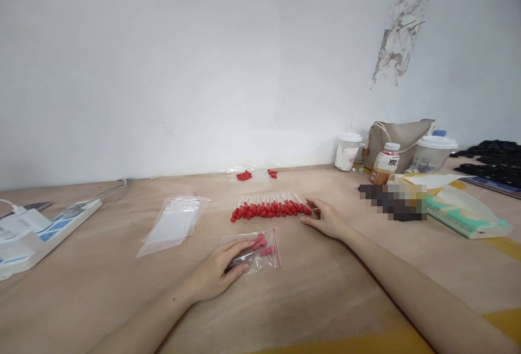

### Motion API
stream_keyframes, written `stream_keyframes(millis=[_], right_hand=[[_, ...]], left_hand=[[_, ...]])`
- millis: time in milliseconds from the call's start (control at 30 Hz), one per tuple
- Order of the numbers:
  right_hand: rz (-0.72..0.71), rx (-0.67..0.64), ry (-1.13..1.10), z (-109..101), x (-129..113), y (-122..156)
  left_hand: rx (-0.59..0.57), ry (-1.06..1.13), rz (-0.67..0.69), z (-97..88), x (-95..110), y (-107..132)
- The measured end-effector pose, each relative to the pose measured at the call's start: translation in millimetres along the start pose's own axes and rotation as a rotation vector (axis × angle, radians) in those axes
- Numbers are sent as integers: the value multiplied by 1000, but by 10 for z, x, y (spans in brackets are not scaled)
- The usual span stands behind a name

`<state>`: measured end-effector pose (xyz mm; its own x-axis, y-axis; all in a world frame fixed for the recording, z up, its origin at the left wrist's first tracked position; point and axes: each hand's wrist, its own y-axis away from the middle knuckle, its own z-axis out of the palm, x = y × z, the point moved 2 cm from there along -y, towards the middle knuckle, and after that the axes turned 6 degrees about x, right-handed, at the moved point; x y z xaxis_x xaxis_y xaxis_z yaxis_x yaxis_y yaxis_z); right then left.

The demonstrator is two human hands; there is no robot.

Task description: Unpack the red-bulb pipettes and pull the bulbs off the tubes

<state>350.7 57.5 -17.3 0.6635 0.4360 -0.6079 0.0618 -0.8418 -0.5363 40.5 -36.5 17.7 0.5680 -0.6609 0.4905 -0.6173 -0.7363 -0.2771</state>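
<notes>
A clear zip bag [269, 261] with a red seal strip lies in front of me, with a few red pieces [259, 241] inside. My left hand [222, 267] rests over the bag's left part, fingers stretched out and thumb apart. Behind the bag is a row of thin pale sticks with red heads [268, 209], heads towards me. At the row's right end is my right hand [323, 218], thumb and fingers apart around the last red head; whether it touches that head I cannot tell.
Flat clear zip bags [173, 223] lie to the left, near a white power strip [69, 223]. Bags with red pieces [244, 175] lie by the wall. On the right stand a lidded cup [348, 153], a bottle [386, 164], a grey bag [401, 134] and a green-and-white pack [468, 213].
</notes>
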Motion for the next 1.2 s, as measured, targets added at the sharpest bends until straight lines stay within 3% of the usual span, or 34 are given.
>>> stream_keyframes(millis=[133, 300, 467, 633, 800, 933, 1067, 1200], right_hand=[[-109, 73, -10, -51, -314, 50], [-235, -170, -72, 157, -751, 242], [-247, -278, -142, 364, -967, 370], [-147, -304, -180, 417, -1052, 418], [-158, -354, -198, 421, -1055, 433], [-98, -300, -186, 404, -994, 430], [-17, -355, -395, 448, -969, 451], [94, -516, -615, 548, -970, 471]], left_hand=[[37, -32, -13, 21, -46, 23], [85, -51, -65, 33, -84, 42], [74, 10, -45, 33, -36, 13], [52, 50, -36, 53, -4, -20], [31, 60, -44, 56, -4, -24], [8, -4, -30, 53, -12, -15], [12, -29, -26, 59, -29, -7], [4, -49, -30, 69, -49, 5]])
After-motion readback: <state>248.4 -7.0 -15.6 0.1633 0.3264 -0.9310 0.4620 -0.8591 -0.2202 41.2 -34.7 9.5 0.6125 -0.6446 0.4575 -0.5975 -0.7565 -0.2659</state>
